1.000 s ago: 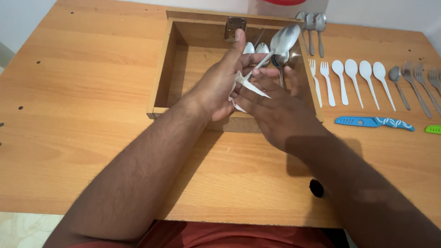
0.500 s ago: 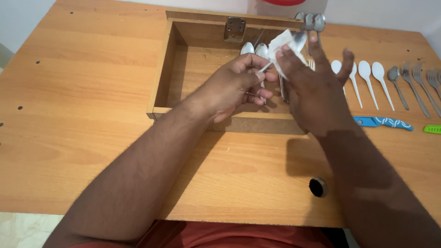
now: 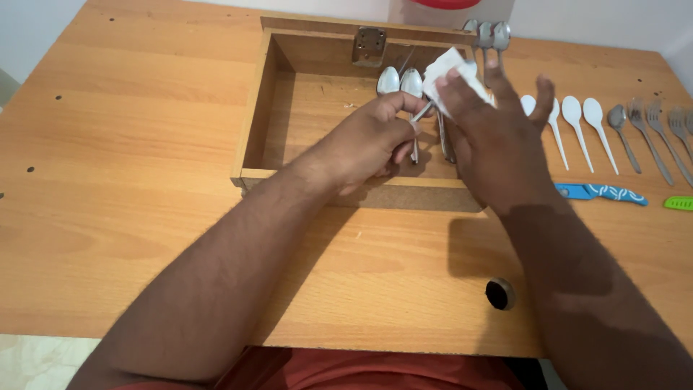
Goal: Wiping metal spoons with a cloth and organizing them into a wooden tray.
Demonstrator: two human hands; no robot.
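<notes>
My left hand (image 3: pixel 372 137) grips the thin handle of a metal spoon over the open wooden box (image 3: pixel 254 108). The spoon's bowl is hidden under a white cloth (image 3: pixel 449 72) that my right hand (image 3: pixel 498 137) presses around it, fingers spread. Two other metal spoons (image 3: pixel 401 81) lie in the box just behind my left hand.
Right of the box lie white plastic spoons (image 3: pixel 588 119) in a row, metal forks and a spoon (image 3: pixel 653 123), a blue knife (image 3: pixel 603 193) and a green item (image 3: pixel 680 203) at the edge. Three metal spoons (image 3: pixel 489 36) rest at the back. A black hole plug (image 3: pixel 500 292) sits near the table's front.
The spoon's bowl was bare and held upright a second ago; the white cloth has since been brought up over it by my right hand, and my left hand closed lower on the handle.
</notes>
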